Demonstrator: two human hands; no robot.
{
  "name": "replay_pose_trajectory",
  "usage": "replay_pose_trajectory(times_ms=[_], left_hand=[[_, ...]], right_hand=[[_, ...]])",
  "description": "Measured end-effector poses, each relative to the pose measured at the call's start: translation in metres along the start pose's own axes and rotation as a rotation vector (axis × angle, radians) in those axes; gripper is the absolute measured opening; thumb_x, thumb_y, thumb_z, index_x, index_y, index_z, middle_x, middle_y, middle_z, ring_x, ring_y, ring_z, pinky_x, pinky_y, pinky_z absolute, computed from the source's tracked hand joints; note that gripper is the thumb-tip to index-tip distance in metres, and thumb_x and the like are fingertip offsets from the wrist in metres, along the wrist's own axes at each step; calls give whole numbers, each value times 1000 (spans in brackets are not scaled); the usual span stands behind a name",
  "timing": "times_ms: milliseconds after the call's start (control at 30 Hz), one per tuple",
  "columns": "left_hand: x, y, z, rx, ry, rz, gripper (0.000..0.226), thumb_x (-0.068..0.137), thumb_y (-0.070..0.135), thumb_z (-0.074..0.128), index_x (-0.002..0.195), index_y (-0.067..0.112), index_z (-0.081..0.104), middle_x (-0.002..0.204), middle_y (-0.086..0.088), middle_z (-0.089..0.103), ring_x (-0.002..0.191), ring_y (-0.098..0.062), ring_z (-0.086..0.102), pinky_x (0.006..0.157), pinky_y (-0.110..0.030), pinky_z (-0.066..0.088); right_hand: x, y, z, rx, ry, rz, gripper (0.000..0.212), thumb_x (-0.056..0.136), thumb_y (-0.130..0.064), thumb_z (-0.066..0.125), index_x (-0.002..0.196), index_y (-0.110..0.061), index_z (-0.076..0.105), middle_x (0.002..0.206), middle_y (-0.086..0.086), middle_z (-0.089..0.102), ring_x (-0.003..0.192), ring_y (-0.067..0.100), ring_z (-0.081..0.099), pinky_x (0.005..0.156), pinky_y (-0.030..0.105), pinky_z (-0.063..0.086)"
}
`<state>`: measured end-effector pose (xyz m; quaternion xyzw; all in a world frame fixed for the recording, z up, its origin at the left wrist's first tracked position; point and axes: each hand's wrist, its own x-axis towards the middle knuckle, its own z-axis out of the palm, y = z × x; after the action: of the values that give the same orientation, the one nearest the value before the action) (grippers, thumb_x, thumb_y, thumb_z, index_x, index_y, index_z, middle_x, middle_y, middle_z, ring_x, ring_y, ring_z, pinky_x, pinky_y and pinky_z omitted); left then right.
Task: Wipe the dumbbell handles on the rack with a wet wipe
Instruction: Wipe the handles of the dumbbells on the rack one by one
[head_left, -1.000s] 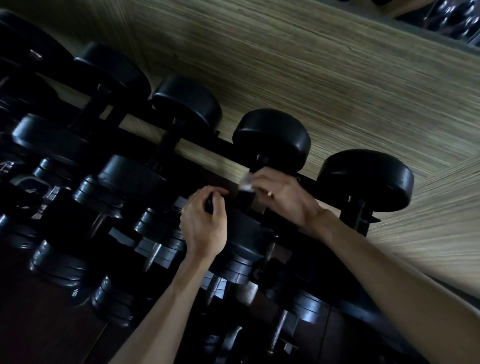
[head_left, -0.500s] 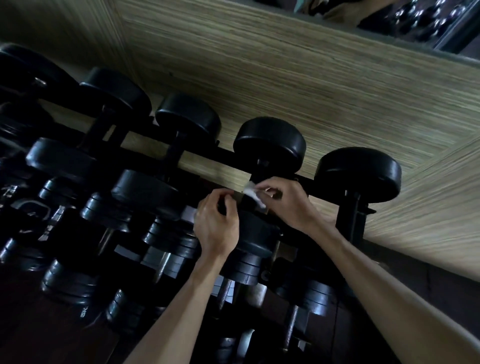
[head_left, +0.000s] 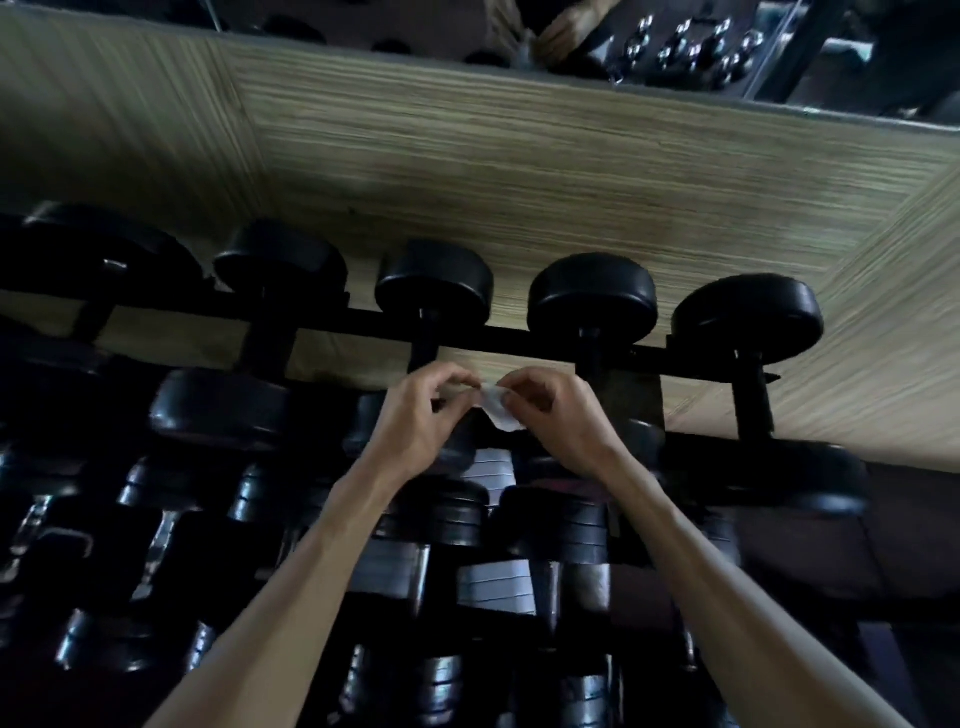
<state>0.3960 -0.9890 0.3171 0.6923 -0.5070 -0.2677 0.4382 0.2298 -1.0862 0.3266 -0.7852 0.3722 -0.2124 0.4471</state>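
Both hands are raised in front of the dumbbell rack (head_left: 519, 345), a black steel frame that runs left to right across the scene against a pale wood-grain wall (head_left: 519, 171). The left hand (head_left: 415, 421) has its fingers curled inward, and its fingertips pinch the left edge of the wet wipe (head_left: 497, 410). The right hand (head_left: 558, 415) is likewise curled, with thumb and forefinger pinching the right portion of the same wipe. The wipe is a small white crumpled sheet stretched between the two hands, its lower corner hanging free below the fingers. It is held just near of the top rail, between the third and fourth dumbbells counted from the left; whether it touches any handle cannot be determined. The top tier carries five black round-headed dumbbells (head_left: 592, 296) whose far heads stand in a row above the rail. The handle (head_left: 589, 358) of the fourth dumbbell crosses the rail just to the right of the right hand. Lower tiers, nearer the camera, hold further dumbbells with stacked plates and chrome handles (head_left: 161, 540), mostly in deep shadow. A mirror strip (head_left: 675, 47) along the top of the wall reflects other equipment.
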Motion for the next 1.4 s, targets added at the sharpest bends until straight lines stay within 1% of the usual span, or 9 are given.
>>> replay_pose_trajectory(times_ms=[167, 367, 500, 600, 667, 767, 1033, 1267, 1400], left_hand=[[2, -25, -32, 58, -54, 81, 19, 90, 12, 69, 109, 12, 71, 103, 6, 72, 96, 0, 64, 86, -6, 44], [1, -49, -25, 89, 127, 161, 10, 94, 9, 60, 100, 11, 68, 93, 5, 70, 85, 0, 61, 78, -9, 43], [2, -59, -7, 276, 277, 154, 19, 98, 16, 48, 104, 19, 66, 97, 9, 70, 89, -10, 64, 82, -30, 50], [1, -57, 1, 363, 401, 111, 21, 98, 16, 45, 103, 19, 65, 97, 6, 69, 91, -17, 64, 81, -33, 47], [-1, -56, 3, 395, 453, 61, 22, 97, 20, 43, 100, 21, 65, 97, 7, 68, 92, -18, 62, 79, -32, 42], [-1, -53, 3, 420, 463, 20, 27, 96, 27, 38, 95, 21, 64, 94, 6, 67, 90, -18, 60, 79, -33, 40], [1, -55, 4, 395, 451, -40, 27, 95, 28, 40, 92, 21, 66, 90, 6, 67, 86, -17, 61, 82, -35, 44], [2, -57, 4, 397, 457, -37, 23, 95, 27, 44, 93, 22, 66, 89, 9, 67, 83, -14, 60, 81, -31, 43], [3, -59, 4, 423, 469, -54, 24, 95, 28, 44, 94, 21, 66, 88, 8, 67, 82, -13, 60, 80, -31, 42]], right_hand=[[-4, -14, 48, 150, 104, 126, 9, 92, -9, 68, 100, -12, 72, 83, 6, 75, 75, 23, 73, 72, 47, 62], [2, -25, 68, 166, 226, 200, 11, 87, -13, 76, 95, -11, 69, 85, 0, 75, 76, 10, 71, 67, 22, 57], [8, -16, 72, 128, 339, 246, 12, 90, -25, 72, 94, -16, 65, 77, -1, 72, 68, 8, 69, 61, 22, 54], [12, -12, 73, 114, 463, 261, 21, 90, -30, 74, 93, -13, 63, 73, -3, 69, 62, -1, 64, 54, 13, 46], [19, -8, 77, 174, 502, 280, 26, 88, -37, 76, 92, -15, 62, 73, 0, 70, 67, 5, 68, 58, 20, 53], [31, -4, 82, 194, 451, 311, 21, 88, -36, 75, 95, -18, 65, 76, 3, 73, 73, 21, 72, 69, 42, 60], [56, -8, 91, 53, 358, 293, 14, 94, -15, 66, 82, -11, 73, 66, -9, 63, 58, 3, 57, 51, 10, 40], [93, 10, 107, 29, 301, 385, 27, 95, -21, 63, 79, -3, 75, 68, 10, 70, 62, 18, 64, 53, 25, 44], [114, 17, 114, 47, 284, 360, 43, 98, -31, 62, 69, 0, 68, 63, 15, 66, 55, 14, 51, 49, 26, 34]])
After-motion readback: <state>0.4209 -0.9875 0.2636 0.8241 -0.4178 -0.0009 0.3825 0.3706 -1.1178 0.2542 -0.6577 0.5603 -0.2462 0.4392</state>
